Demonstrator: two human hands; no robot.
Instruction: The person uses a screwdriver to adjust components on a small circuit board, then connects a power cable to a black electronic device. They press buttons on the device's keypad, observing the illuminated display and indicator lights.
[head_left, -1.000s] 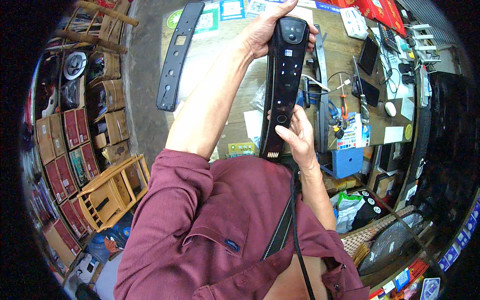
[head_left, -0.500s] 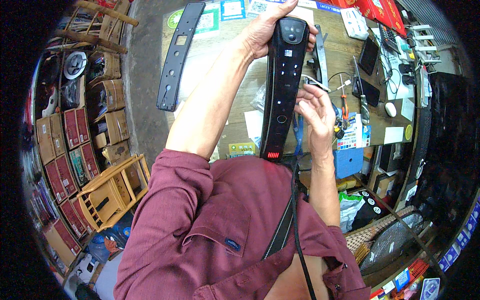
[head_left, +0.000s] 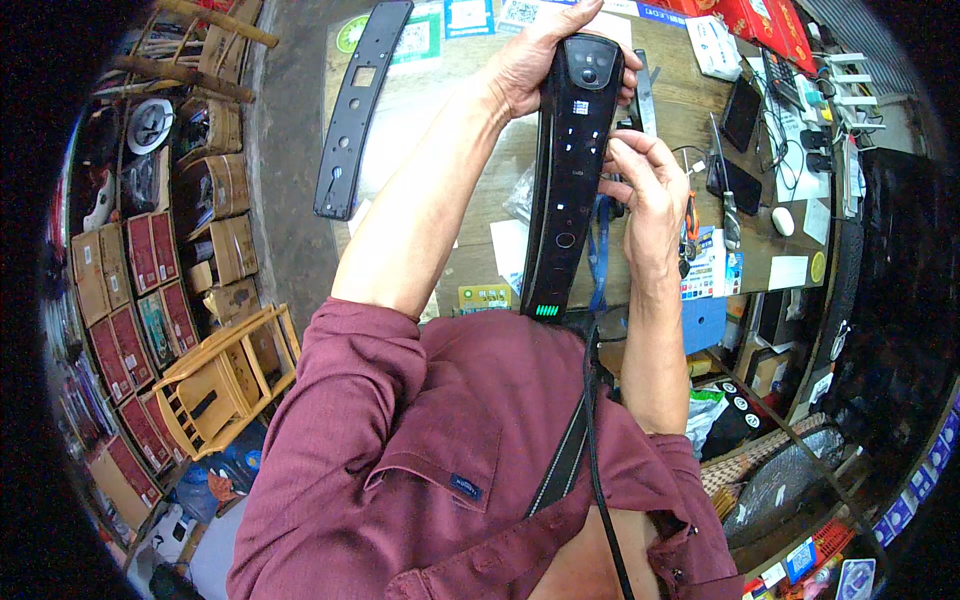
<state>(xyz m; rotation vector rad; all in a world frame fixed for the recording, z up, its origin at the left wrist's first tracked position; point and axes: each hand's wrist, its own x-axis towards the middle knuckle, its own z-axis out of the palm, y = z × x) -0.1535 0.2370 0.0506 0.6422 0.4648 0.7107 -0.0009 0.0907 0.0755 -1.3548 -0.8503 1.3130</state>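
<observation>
A long black smart door lock (head_left: 566, 205) stands tilted between my chest and the table, with a camera window at its top, lit white symbols and a green light at the lower end. My left hand (head_left: 530, 70) is wrapped around its upper end, fingertips showing on the right edge. My right hand (head_left: 652, 195) is closed in a pinch close to the lock's right side; whatever its fingertips hold is hidden. A black lock mounting plate (head_left: 362, 110) with several holes lies on the table to the left.
On the wooden table (head_left: 480, 180) lie an orange-handled screwdriver (head_left: 691, 218), dark phones (head_left: 739, 110), a white mouse (head_left: 782, 220) and loose cables. A blue lanyard (head_left: 600, 260) hangs beside the lock. Left of the aisle stand a wooden chair (head_left: 225, 380) and shelves of boxes (head_left: 150, 245).
My right hand has moved up along the lock's right side and its fingers have closed into a pinch. The lock's bottom light has turned from red to green.
</observation>
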